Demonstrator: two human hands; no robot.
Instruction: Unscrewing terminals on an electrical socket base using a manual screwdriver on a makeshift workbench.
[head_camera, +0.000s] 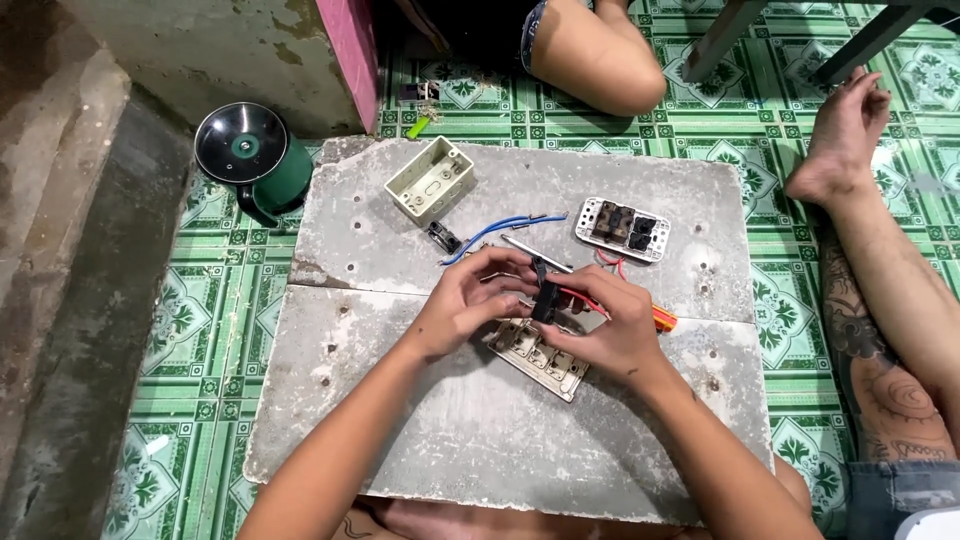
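Black switch module, small and rectangular with red wire attached, pinched between left hand and right hand fingertips above beige frame.

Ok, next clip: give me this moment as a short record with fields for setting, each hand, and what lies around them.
Setting: grey slab lying on green patterned floor tiles
Left hand: fingers on a small black part held above the slab
Right hand: grips the same black part, red wire leading from it
Under hands: beige switch plate
On slab: cream wall box, blue wires, white socket frame, screwdriver with an orange-red handle
Off slab: dark green pot
Others: a person's knee, another person's leg
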